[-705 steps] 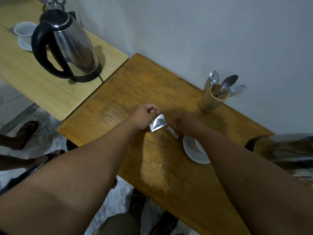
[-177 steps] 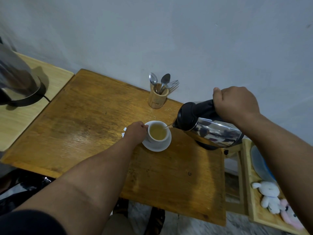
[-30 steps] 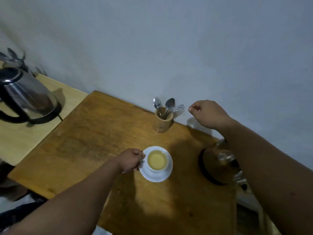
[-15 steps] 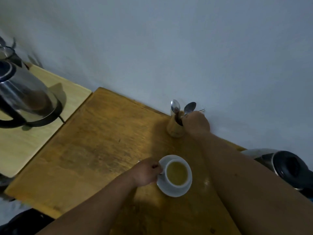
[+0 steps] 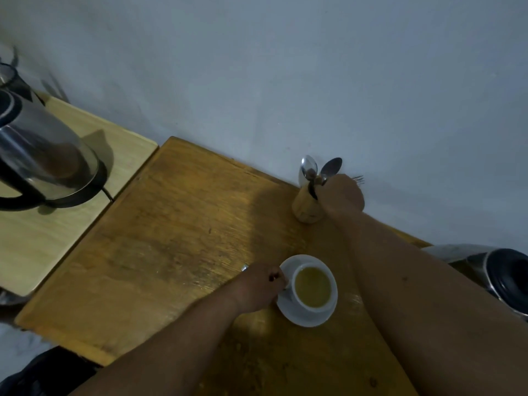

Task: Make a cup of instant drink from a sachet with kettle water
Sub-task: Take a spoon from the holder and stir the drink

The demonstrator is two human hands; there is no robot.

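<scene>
A white cup full of yellowish drink stands on a white saucer on the brown wooden table. My left hand is closed on the cup's handle side. A scrap of silver sachet peeks out behind that hand. My right hand is at the wooden cutlery holder by the wall, fingers closed around a spoon's handle. Two spoon bowls stick up above the holder. The steel kettle rests at the right edge.
A second steel kettle on its black base stands on the lighter wooden table to the left. Fork tines poke out past my right hand. The grey wall runs right behind the holder.
My right hand has reached from the air above the kettle to the cutlery holder and closed on a spoon. My left hand has stayed at the cup. The kettle has been set down.
</scene>
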